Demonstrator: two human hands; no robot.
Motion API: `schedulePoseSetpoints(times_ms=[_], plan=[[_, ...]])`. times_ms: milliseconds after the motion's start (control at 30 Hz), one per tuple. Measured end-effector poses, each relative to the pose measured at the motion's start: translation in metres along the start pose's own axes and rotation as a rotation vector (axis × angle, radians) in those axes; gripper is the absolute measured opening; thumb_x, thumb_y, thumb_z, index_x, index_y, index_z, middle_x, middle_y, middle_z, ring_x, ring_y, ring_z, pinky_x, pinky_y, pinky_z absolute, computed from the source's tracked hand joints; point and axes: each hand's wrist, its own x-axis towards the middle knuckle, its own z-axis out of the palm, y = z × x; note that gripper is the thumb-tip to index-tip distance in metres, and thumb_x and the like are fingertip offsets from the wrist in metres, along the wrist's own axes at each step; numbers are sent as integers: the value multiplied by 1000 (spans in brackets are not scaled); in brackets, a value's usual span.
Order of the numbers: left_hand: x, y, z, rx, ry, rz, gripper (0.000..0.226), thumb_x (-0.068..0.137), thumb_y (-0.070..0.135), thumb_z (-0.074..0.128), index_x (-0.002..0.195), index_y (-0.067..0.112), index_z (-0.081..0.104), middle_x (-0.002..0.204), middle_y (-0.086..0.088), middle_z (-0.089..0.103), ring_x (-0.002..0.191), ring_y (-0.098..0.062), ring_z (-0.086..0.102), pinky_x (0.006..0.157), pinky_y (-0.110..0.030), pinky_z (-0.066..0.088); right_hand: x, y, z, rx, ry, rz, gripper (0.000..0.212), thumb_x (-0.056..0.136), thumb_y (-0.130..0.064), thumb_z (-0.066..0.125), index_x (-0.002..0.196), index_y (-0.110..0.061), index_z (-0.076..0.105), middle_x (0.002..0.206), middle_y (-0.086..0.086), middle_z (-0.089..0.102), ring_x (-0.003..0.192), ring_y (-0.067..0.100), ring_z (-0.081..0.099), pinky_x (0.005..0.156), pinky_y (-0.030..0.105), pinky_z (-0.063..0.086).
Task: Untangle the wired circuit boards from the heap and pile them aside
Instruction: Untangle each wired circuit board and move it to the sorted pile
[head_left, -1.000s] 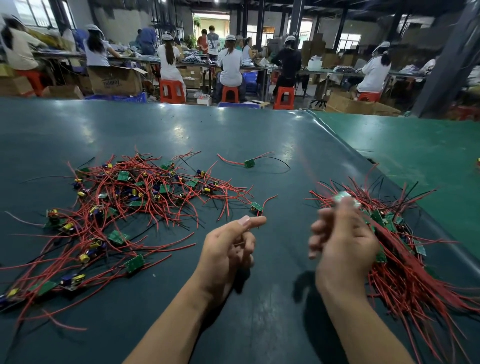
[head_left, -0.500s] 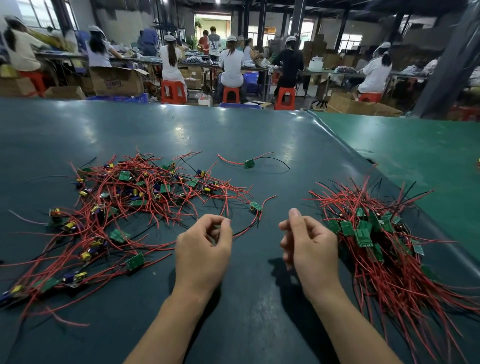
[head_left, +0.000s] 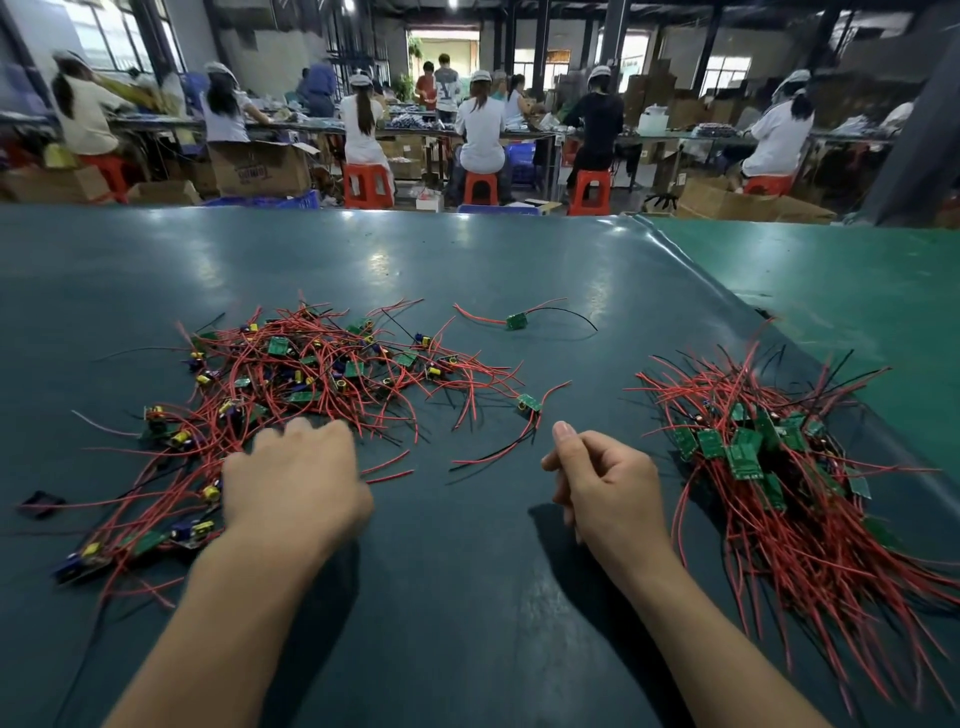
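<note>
- A tangled heap (head_left: 311, 379) of small green circuit boards with red and black wires sprawls on the left.
- A neater pile (head_left: 779, 467) of boards lies well apart on the right, wires fanning outward.
- One stray board (head_left: 516, 321) lies between them, farther back.

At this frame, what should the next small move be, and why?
Probably the left hand should close on one board at the near edge of the tangled heap and lift it. That hand is already over the heap's wires, while the right hand hangs loosely curled and holds nothing, beside the sorted pile where the board would go.
</note>
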Motion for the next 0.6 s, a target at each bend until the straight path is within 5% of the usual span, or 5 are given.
schedulePoseSetpoints(times_ms=[100,367,467,600], plan=[[3,-19,5,16,-146,28,22,83,25,59,105,25,55,113,-2,51,105,-27,55,91,-41,50,-1,0,-1,-17,-8,-9,36,92,-47,56,67,-22,65,46,1,52,39,18,44,45,27,35],[9,-22,-1,19,-20,77,12,81,23,63,91,29,60,100,1,63,91,-24,61,79,-36,53,-2,-3,-3,-5,8,14,38,97,-36,58,63,-20,64,46,2,53,39,16,45,47,25,34],[9,-21,-22,-265,242,162,14,79,22,75,76,31,65,87,5,68,86,-24,64,79,-35,52,-2,-5,-3,26,27,18,40,96,-35,58,61,-18,64,45,2,53,39,18,44,45,25,34],[8,-8,-62,-975,505,286,19,71,17,86,76,24,70,70,11,70,66,-8,69,64,-21,55,-3,-9,-4,147,-24,114,42,96,-36,58,63,-11,64,48,4,53,36,17,42,36,21,31]])
